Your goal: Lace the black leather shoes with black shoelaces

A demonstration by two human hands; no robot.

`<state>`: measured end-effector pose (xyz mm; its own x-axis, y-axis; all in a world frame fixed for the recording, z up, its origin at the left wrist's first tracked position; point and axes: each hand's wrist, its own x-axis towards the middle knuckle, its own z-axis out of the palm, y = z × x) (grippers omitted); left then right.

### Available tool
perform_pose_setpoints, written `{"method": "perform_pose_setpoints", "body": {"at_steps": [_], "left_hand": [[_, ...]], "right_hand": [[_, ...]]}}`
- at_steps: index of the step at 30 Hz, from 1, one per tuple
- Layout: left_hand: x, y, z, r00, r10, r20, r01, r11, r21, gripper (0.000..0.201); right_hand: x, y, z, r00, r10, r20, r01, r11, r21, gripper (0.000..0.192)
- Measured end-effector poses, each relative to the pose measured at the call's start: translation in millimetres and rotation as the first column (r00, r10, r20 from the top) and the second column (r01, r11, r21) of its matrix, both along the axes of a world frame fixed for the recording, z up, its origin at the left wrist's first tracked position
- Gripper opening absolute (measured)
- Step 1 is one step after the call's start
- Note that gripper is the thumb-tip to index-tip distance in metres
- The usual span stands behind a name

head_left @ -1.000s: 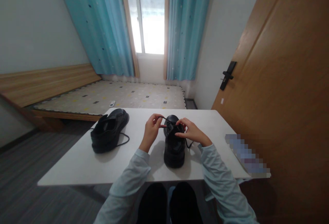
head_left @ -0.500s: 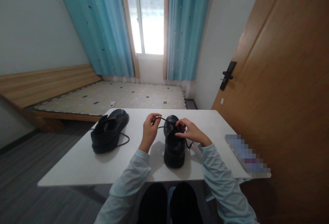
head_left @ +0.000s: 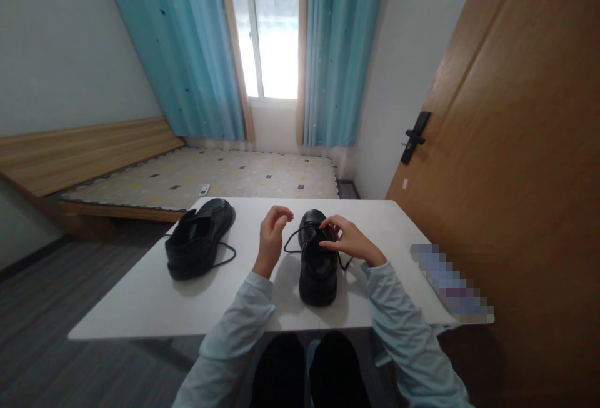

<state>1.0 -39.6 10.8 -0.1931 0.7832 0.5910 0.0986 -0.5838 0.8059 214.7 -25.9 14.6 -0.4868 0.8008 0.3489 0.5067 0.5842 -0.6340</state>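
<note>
A black lace-up shoe (head_left: 319, 286) stands on the white table in front of me, its toe pointing away. My right hand (head_left: 347, 239) is at the shoe's opening, thumb and index finger around the edge of its upper near the tongue; just what lies between the fingertips is partly hidden. To the left of the shoe, my left hand (head_left: 272, 239) is raised with curved fingers, thumb and index apart and nothing between them. A loop of black shoelace (head_left: 287, 247) hangs from the shoe's left side, close to that hand. More lace shows beneath my right hand.
A second black shoe (head_left: 197, 242) sits at the table's left, its lace curling out on the right. The white table (head_left: 140, 308) has a blurred flat item (head_left: 450, 286) at its right edge. Beyond are a bed (head_left: 244, 174) and a wooden door (head_left: 515, 164).
My left hand has let go of the shoelace, which has dropped from its fingertips into a loop beside the shoe. My right hand has stayed in place at the shoe.
</note>
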Motion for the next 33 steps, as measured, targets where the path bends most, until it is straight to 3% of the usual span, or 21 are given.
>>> {"method": "perform_pose_setpoints", "body": {"at_steps": [5, 9, 14, 20, 33], "left_hand": [[5, 3, -1.7, 0.987, -0.084, -0.139, 0.060, 0.984, -0.166, 0.021], [6, 4, -5.8, 0.975, -0.078, -0.207, 0.033, 0.977, -0.212, 0.021], [5, 4, -6.8, 0.964, -0.060, -0.261, -0.015, 0.961, -0.276, 0.019], [3, 7, -11.3, 0.885, -0.025, -0.464, -0.051, 0.987, -0.150, 0.014], [6, 7, -16.4, 0.862, -0.145, -0.485, 0.049, 0.977, -0.207, 0.034]], "right_hand": [[-3, 0, 1.0, 0.989, -0.085, -0.119, 0.075, 0.993, -0.087, 0.029], [-3, 5, -1.9, 0.949, -0.221, -0.227, 0.181, 0.966, -0.184, 0.024], [-1, 8, -4.6, 0.954, -0.260, -0.151, 0.238, 0.960, -0.147, 0.014], [-2, 12, -10.6, 0.962, -0.240, -0.133, 0.223, 0.966, -0.133, 0.011], [1, 13, -10.6, 0.959, -0.248, -0.138, 0.227, 0.962, -0.151, 0.012]]}}
